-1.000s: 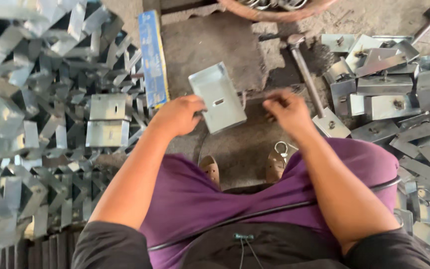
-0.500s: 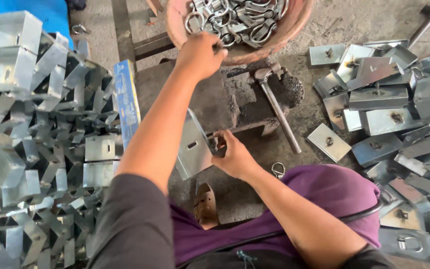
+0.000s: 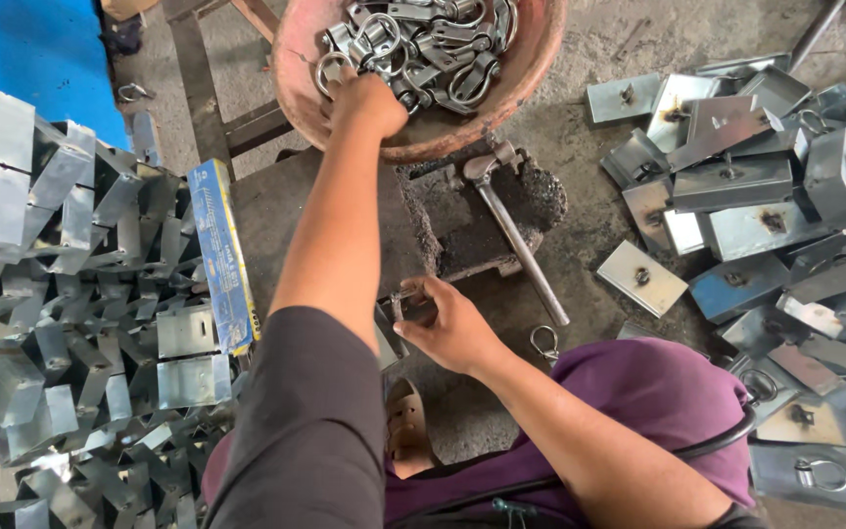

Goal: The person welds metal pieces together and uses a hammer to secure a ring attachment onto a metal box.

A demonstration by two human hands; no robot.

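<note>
My left hand [image 3: 369, 101] reaches far forward into a round reddish bowl [image 3: 531, 83] filled with several metal ring fittings [image 3: 423, 44], its fingers closed among them near a ring at the bowl's left rim. My right hand [image 3: 447, 323] stays low near my lap and pinches the edge of a folded metal bracket [image 3: 399, 313], most of it hidden behind my left arm. A hammer [image 3: 516, 235] lies on a dark worn block [image 3: 501, 211] between the bowl and my right hand.
A big heap of folded metal brackets [image 3: 70, 294] fills the left side. Flat plates with rings [image 3: 756, 196] are scattered on the right. A blue box [image 3: 222, 255] lies on the floor by the heap. A loose ring [image 3: 543, 341] sits near my purple-clad knee [image 3: 658, 392].
The left hand let go of the bracket and stretched forward into the bowl of rings. The right hand kept the bracket and lowered it. The view has tilted forward.
</note>
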